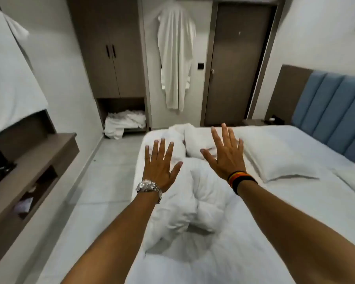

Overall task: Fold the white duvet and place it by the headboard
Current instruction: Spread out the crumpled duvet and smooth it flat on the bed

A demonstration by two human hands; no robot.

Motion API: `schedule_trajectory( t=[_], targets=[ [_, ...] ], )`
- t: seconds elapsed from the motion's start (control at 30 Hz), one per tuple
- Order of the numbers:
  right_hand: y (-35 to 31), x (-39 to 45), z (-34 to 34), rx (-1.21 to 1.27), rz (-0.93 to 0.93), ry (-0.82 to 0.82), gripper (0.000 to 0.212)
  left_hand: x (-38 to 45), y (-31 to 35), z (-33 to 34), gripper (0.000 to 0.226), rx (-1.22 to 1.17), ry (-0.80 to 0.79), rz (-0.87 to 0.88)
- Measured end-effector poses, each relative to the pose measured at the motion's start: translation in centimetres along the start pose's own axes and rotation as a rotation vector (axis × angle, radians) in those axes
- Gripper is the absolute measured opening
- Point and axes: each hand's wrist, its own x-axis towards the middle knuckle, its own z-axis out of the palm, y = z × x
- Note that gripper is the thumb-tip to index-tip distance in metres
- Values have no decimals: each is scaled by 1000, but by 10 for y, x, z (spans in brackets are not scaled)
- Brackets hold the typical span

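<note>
So from the head cam I've got both arms stretched out over the bed (274, 232), palms down, fingers spread wide. Left hand (159, 163) has a silver watch (149, 186) on the wrist, right hand (226, 153) has a striped wristband (241, 180). Neither grip is on anything: both are fully splayed and holding nothing, and I can't tell whether the fingertips actually touch fabric or just hover above it. The white duvet (193, 199) is unfolded, scrunched into a long lumpy heap running down the left side of the bed, from near me up toward the far corner, right under and between my hands. The blue padded headboard (332, 111) is off on the right, well apart from the heap, with a white pillow (279, 160) lying flat between the two and another one just peeking in at the right edge. Across the room there's a brown wardrobe (109, 52) with crumpled white linen (124, 121) spilling out of the open cubby below it, a white robe (175, 62) hanging on the wall, and a brown door (236, 64) beside it.
</note>
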Motion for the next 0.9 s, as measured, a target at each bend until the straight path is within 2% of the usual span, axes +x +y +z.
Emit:
schedule_trajectory(
  t=[0.13, 0.27, 0.37, 0.5, 0.63, 0.77, 0.9],
  targets=[
    [34, -67, 87, 17, 120, -228, 85, -77, -3, 80, 81, -40, -185, -129],
    [67, -128, 173, 108, 233, -400, 85, -133, -1, 155, 81, -83, -298, -189],
    [90, -166, 227, 194, 378, -493, 84, -150, 10, 202, 82, -100, -320, -221],
    [120, -179, 288, 305, 583, -484, 86, -136, 35, 252, 93, -86, -280, -318],
    [147, -174, 343, 443, 761, -428, 88, -116, 47, 305, 106, -61, -296, -323],
    [166, -170, 393, 461, 790, -408, 89, -111, 48, 355, 104, -59, -314, -365],
    [169, -163, 419, 469, 774, -280, 93, -102, 44, 375, 90, -32, -275, -353]
  ],
)
